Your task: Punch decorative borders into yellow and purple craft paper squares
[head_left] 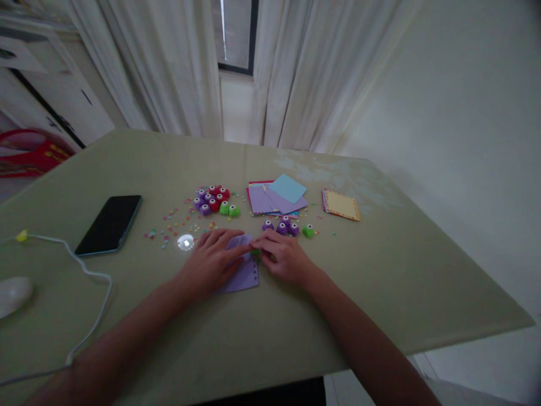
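A sheet of purple paper [247, 279] lies near the middle of the table, with a row of small dark marks along its right edge. My left hand [215, 256] rests over it and holds it, index finger reaching toward the right edge. At that edge my right hand [285, 256] is closed around a small green craft paper punch [255, 255], mostly hidden by the fingers. Just beyond are several purple punches [282, 228] and one green punch [308, 231]. Farther left stands a cluster of red punches [215, 202], purple ones and two green ones.
Loose confetti [171, 228] is scattered around the punches. Coloured paper sheets [276, 197] and a yellow-topped card stack [341, 204] lie farther back. On the left are a black-screened tablet [110, 225], a white cable [101, 274] and a white mouse [14, 295].
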Available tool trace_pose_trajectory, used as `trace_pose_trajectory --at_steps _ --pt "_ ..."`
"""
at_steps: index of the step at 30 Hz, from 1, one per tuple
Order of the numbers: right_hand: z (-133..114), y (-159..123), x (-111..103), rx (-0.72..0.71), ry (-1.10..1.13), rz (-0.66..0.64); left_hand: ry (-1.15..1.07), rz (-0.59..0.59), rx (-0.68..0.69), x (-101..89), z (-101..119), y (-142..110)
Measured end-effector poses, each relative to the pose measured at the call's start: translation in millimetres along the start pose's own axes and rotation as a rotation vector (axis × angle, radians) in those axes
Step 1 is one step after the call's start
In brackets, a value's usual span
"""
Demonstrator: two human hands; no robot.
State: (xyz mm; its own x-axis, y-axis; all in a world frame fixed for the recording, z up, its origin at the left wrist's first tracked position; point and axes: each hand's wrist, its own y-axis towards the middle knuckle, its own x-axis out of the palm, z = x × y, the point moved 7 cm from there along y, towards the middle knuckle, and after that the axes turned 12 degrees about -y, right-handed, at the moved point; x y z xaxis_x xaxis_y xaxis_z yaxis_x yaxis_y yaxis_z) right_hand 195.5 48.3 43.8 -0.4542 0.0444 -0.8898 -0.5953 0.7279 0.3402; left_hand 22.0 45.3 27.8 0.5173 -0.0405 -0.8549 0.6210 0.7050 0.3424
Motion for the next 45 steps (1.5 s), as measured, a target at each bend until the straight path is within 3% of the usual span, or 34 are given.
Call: trace_pose_trajectory --at_steps 7,14,22,26,31,37,42,45 --pt "-1.2 2.0 -1.4 0.005 -0.036 -0.049 0.077 -0.028 -0.045 -4.5 6.4 7.0" --pt "-0.7 0.2 1.2 0.054 -0.033 0.004 0.129 -0.035 -0.029 -7.4 13.4 12.6" --pt "-4.3 -12.8 3.4 0.081 0.050 0.221 0.122 -0.029 0.013 3.1 8.9 1.4" --pt "1.3 -11.3 1.9 0.144 0.038 0.219 0.045 -0.004 0.053 7.5 7.3 0.6" --pt "2.2 -7.4 7.0 0.103 -0.015 0.169 -0.098 0.071 0.081 -3.8 5.9 1.7" --pt "23.8 -10.7 -5.7 0.214 -0.119 0.254 -0.094 -0.094 -0.008 8.3 -11.1 -2.7" --pt "48.0 -23.5 -22.1 0.407 -0.304 0.382 -0.126 -0.121 -0.041 6.1 -14.5 -0.3" --pt "42.7 -23.5 -23.1 0.415 -0.360 0.421 -0.137 -0.142 -0.058 3.7 -12.2 1.4"
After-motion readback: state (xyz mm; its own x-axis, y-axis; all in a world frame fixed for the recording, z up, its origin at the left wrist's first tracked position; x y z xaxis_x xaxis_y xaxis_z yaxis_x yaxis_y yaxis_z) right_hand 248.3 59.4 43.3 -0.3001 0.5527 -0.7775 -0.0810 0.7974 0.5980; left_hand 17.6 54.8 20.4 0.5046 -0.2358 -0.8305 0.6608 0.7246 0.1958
